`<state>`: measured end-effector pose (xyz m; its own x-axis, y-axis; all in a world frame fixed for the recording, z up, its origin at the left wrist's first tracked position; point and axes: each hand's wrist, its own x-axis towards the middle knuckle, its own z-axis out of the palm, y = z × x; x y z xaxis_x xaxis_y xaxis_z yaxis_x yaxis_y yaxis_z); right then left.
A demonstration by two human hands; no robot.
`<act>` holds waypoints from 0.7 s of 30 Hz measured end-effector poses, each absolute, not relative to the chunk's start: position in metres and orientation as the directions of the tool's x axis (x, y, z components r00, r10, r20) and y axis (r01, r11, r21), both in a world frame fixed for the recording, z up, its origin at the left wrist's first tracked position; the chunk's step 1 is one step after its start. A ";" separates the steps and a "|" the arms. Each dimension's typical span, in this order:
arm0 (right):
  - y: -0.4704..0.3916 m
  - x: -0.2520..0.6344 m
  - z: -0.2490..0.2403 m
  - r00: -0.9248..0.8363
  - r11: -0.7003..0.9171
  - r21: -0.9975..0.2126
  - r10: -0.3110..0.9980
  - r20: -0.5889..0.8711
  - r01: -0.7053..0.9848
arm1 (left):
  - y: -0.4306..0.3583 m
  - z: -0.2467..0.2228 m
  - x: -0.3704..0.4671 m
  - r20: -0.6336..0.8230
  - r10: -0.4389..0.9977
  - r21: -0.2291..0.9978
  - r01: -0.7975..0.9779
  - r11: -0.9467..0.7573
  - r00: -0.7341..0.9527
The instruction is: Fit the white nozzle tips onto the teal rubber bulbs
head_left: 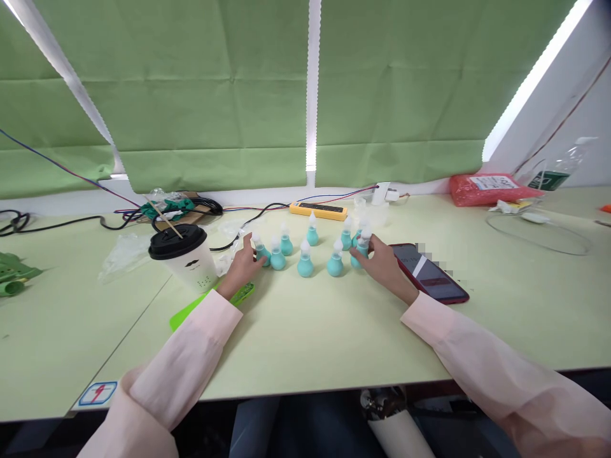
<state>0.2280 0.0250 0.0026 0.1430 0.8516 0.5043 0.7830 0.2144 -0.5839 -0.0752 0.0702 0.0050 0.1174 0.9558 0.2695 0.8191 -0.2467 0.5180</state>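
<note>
On the pale-green tabletop (pixel 310 346), my left hand (pixel 242 263) pinches the leftmost turquoise bulb bottle (pixel 266 254) and my right hand (pixel 384 262) the rightmost bulb bottle (pixel 358 259), these 2 probably light and squeezable, best held gently around the belly.

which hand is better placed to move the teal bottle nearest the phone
Probably the right hand: it is right at that teal bottle, on the phone's side, while the left hand is at the opposite end of the group.
</note>
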 end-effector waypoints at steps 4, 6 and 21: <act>0.010 0.218 0.012 0.244 0.416 -0.578 0.622 0.744 0.703 | 0.067 0.009 -0.074 0.249 0.961 0.507 0.830 -0.233 0.117; -0.001 0.210 0.014 0.196 0.520 -0.524 0.559 0.806 0.674 | 0.065 0.013 -0.073 0.265 0.957 0.511 0.824 -0.244 0.119; -0.036 0.172 -0.010 -0.561 0.691 -0.271 0.710 0.426 0.670 | -0.014 0.012 -0.007 0.237 0.730 0.624 0.475 -0.620 0.641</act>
